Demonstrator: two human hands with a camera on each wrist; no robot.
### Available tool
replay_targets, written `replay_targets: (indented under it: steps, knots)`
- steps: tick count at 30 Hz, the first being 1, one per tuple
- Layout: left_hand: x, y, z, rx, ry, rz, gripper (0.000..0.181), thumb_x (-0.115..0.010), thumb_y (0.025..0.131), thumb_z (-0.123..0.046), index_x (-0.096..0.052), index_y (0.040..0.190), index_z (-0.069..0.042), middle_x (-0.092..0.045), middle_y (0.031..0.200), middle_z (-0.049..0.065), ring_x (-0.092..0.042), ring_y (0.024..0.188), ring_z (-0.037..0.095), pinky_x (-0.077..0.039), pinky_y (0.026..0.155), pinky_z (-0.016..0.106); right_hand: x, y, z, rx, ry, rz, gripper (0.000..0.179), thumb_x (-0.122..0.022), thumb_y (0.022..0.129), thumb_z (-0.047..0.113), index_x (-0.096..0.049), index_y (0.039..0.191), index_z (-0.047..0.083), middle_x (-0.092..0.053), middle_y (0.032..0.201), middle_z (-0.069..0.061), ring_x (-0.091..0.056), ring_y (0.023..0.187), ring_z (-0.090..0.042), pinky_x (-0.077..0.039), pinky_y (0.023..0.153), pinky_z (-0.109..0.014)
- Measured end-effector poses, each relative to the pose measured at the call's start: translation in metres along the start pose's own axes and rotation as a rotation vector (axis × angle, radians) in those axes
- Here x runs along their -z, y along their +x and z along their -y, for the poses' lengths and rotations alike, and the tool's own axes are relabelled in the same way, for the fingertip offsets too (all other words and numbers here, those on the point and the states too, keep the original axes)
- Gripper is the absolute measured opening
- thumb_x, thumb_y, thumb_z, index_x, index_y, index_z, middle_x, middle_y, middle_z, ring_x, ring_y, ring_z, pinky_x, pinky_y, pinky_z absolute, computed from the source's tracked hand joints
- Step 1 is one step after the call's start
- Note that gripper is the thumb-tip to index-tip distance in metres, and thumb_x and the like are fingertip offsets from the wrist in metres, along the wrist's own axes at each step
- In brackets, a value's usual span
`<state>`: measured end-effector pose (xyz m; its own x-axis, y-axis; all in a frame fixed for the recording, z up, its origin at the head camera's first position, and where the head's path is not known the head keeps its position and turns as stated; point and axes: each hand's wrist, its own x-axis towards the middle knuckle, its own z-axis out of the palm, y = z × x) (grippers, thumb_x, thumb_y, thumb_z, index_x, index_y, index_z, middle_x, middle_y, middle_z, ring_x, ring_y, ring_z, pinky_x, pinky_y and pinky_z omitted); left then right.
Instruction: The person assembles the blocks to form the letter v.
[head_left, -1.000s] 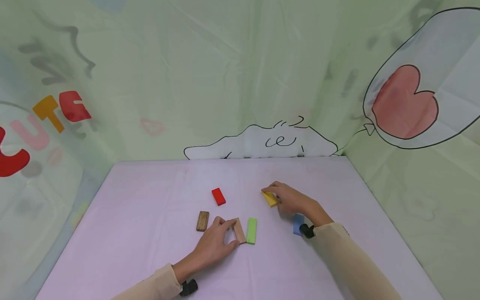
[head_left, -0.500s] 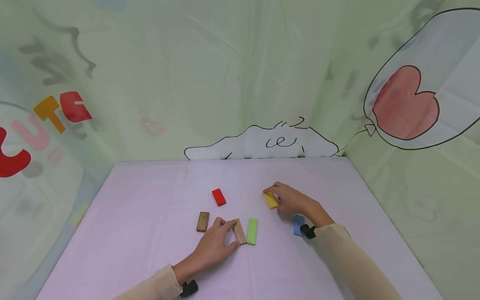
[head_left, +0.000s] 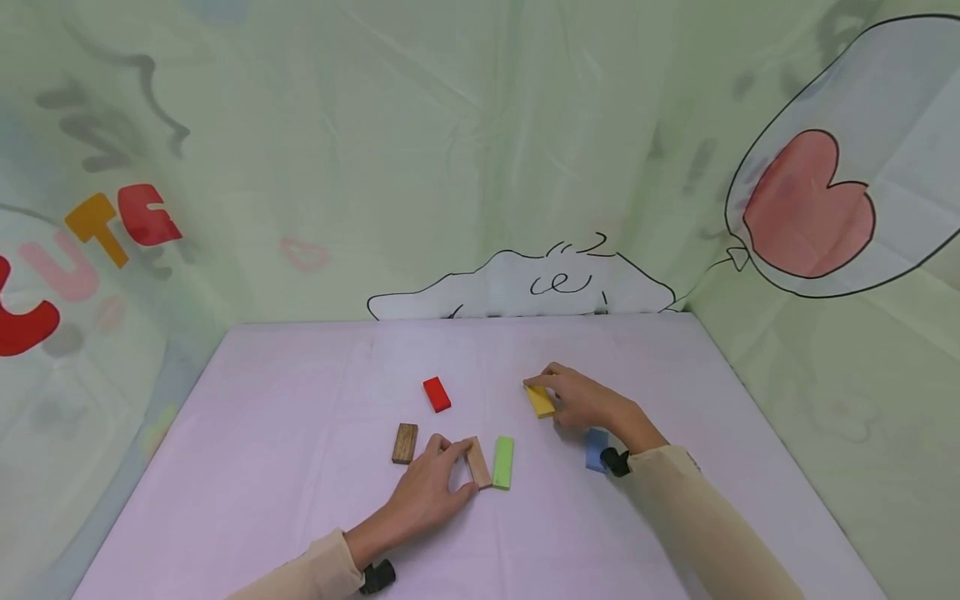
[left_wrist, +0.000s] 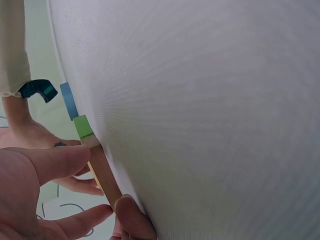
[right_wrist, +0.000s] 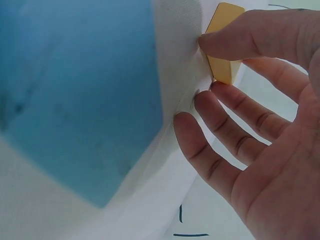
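Note:
My left hand (head_left: 425, 493) pinches a light wooden block (head_left: 478, 463) by its two ends, thumb at the near end and fingers at the far one. Just right of that block lies a light green block (head_left: 503, 462), roughly parallel to it. Farther back and to the right, my right hand (head_left: 587, 398) holds a yellow block (head_left: 540, 401) between thumb and fingers, low at the table. In the right wrist view the thumb presses along one side of the yellow block (right_wrist: 225, 65), while the other fingers spread below it. A blue block (head_left: 596, 450) lies beneath the right wrist, partly hidden.
A red block (head_left: 437, 394) lies behind the left hand, and a dark brown wooden block (head_left: 405, 443) sits to its left. All rest on a pale lilac table (head_left: 300, 392). Printed cloth walls (head_left: 420, 167) rise at the table's back and sides.

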<state>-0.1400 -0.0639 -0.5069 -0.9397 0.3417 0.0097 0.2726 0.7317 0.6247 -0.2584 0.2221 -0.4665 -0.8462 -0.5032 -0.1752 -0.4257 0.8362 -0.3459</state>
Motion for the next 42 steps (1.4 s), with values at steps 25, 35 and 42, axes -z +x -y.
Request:
replay_targets:
  steps: [25,35,42]
  knots:
    - [0.000,-0.001,0.000,0.011,0.005,0.008,0.061,-0.080,0.091,-0.023,-0.062,0.148,-0.010,-0.057,0.116,0.010,-0.046,0.074,0.010,-0.038,0.061,0.023,0.002,0.002,-0.001,-0.014,0.046,0.027,0.063,-0.084,0.082,0.003,-0.063,0.141,0.012,-0.062,0.124,-0.009,-0.060,0.111,-0.023,-0.055,0.101,-0.047]
    - [0.002,-0.001,-0.001,0.012,0.003,0.019,0.062,-0.080,0.091,-0.023,-0.061,0.149,-0.010,-0.058,0.116,0.010,-0.047,0.076,0.010,-0.039,0.062,0.023,0.002,0.002,0.011,0.007,0.068,0.008,0.063,-0.083,0.082,0.004,-0.062,0.141,0.009,-0.063,0.124,-0.010,-0.062,0.115,-0.026,-0.055,0.102,-0.049]
    - [0.001,-0.001,-0.001,0.012,-0.014,0.036,0.062,-0.079,0.092,-0.023,-0.060,0.149,-0.009,-0.057,0.116,0.010,-0.047,0.077,0.011,-0.040,0.063,0.023,-0.003,0.002,0.019,0.007,0.064,0.004,0.064,-0.088,0.081,0.010,-0.063,0.140,0.007,-0.064,0.123,-0.011,-0.063,0.116,-0.028,-0.055,0.103,-0.050]
